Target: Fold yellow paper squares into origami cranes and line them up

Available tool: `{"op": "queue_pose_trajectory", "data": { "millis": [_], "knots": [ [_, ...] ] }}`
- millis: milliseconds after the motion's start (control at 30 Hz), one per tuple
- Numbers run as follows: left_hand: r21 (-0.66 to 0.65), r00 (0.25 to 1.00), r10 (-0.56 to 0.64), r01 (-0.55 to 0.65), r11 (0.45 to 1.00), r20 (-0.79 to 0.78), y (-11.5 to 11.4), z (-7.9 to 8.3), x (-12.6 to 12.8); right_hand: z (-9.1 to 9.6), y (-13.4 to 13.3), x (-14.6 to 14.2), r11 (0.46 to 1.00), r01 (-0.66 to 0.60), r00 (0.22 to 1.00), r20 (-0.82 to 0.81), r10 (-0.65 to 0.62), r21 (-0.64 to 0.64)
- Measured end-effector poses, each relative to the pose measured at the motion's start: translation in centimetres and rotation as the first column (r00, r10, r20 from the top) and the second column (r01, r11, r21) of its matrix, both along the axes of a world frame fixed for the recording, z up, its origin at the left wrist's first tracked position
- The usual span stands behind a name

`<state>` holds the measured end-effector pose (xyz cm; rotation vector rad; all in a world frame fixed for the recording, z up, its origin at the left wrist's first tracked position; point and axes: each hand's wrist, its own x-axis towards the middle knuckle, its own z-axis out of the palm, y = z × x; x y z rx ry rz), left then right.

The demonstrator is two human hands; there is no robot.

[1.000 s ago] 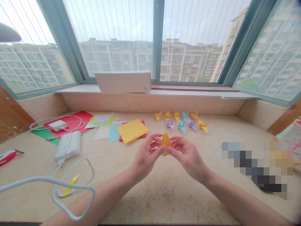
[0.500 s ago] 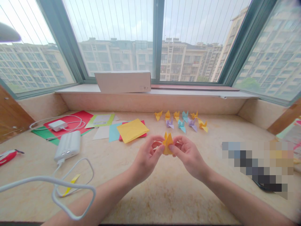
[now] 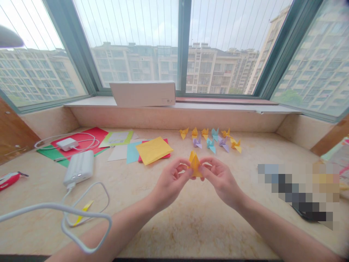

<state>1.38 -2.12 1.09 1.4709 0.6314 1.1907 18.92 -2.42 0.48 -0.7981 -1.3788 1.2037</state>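
Between my two hands is a small piece of folded yellow origami paper (image 3: 195, 164), its pointed tips upward. My left hand (image 3: 176, 177) pinches its left side between thumb and fingers. On the opposite side, the thumb and fingers of my right hand (image 3: 217, 175) close on its right edge. Fingertips hide part of the lower folds. Just beyond the hands stand several folded paper cranes in two rows, among them a yellow crane (image 3: 236, 145), a blue crane (image 3: 211, 145) and a purple crane (image 3: 197, 142).
Left of the cranes lies a yellow paper stack (image 3: 154, 150) over coloured sheets. A white power bank (image 3: 79, 168) with a looping white cable (image 3: 40, 206) is at left, near a red-handled cutter (image 3: 9, 181). A white box (image 3: 143, 94) stands on the sill. Blurred dark items lie right.
The folded yellow paper has turned slightly between my fingers, its tips now closer together. Both thumbs have shifted a little on its front; the hands otherwise stay in place.
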Motion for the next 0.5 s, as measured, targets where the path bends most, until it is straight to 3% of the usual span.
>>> {"op": "queue_pose_trajectory", "data": {
  "millis": [300,500],
  "knots": [
    [0.033,0.998,-0.027,0.025,0.999,0.053,0.2,-0.2,-0.1,0.4,-0.2,-0.1,0.994,-0.033,0.999,-0.038,0.037,0.1],
    [0.053,0.997,0.019,-0.023,0.998,0.071,-0.3,0.4,-0.3,1.1,-0.7,0.0,0.991,-0.029,0.999,0.047,0.023,0.131]
  ]
}}
